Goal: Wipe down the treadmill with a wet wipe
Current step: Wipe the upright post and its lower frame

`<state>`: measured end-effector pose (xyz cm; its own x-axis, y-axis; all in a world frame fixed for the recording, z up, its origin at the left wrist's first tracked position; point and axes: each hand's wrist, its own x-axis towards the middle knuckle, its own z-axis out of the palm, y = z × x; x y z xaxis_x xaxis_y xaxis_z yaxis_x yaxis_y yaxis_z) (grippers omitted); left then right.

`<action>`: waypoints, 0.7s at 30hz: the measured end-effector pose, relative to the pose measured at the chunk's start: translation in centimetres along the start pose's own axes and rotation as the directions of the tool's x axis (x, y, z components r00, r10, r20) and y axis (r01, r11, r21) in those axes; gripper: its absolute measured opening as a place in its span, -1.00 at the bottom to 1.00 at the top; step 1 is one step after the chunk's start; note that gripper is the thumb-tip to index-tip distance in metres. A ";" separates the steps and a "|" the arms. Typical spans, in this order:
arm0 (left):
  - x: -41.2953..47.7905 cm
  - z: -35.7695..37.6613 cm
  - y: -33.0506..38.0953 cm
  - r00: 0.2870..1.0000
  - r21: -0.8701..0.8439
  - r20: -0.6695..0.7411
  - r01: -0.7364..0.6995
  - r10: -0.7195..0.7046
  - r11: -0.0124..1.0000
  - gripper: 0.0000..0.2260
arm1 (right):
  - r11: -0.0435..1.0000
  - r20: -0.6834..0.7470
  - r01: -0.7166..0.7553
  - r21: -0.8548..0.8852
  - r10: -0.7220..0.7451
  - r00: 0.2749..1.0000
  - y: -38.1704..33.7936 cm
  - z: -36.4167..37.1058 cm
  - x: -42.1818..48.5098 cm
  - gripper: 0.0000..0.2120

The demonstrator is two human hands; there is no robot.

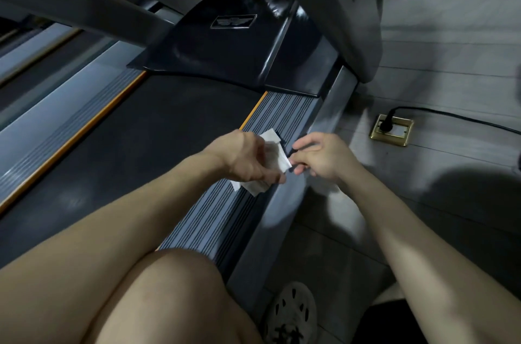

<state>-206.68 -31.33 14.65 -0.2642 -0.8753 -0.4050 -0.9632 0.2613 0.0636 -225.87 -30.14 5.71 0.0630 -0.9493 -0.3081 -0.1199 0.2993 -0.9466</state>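
The treadmill's black belt [146, 132] runs up the middle, with a ribbed grey side rail [225, 219] on its right and a black motor cover [225, 42] at the far end. My left hand [248, 157] grips a folded white wet wipe [277, 160] just above the right rail. My right hand [318, 157] pinches the wipe's right edge with thumb and fingertips. Most of the wipe is hidden behind my left hand; white corners stick out above and below it.
A grey upright [338, 5] rises at the right of the rail. On the tiled floor lie a brass floor socket [392, 129] with a black plug and a cable [465, 118]. My bare knee [169, 295] and a white clog [290, 312] are in the foreground. Another treadmill [36, 67] stands left.
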 end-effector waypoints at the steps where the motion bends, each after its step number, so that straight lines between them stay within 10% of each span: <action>1: 0.2 0.2 0.3 1.000 0.068 -0.016 -0.006 0.007 0.998 -0.50 | 1.000 0.026 0.013 0.027 -0.014 1.000 -0.2 -0.1 -0.1 -0.79; 21: 0.8 0.1 -2.3 0.983 -0.668 -0.084 -0.177 0.163 0.723 -0.90 | 0.933 0.046 0.346 -0.100 -0.343 0.938 -0.4 -0.5 -0.6 -0.76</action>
<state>-204.70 -32.59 14.12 -0.4213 -0.8517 -0.3115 -0.6828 0.0719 0.7270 -226.39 -29.76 6.27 0.1461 -0.9888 0.0312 -0.1894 -0.0589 -0.9801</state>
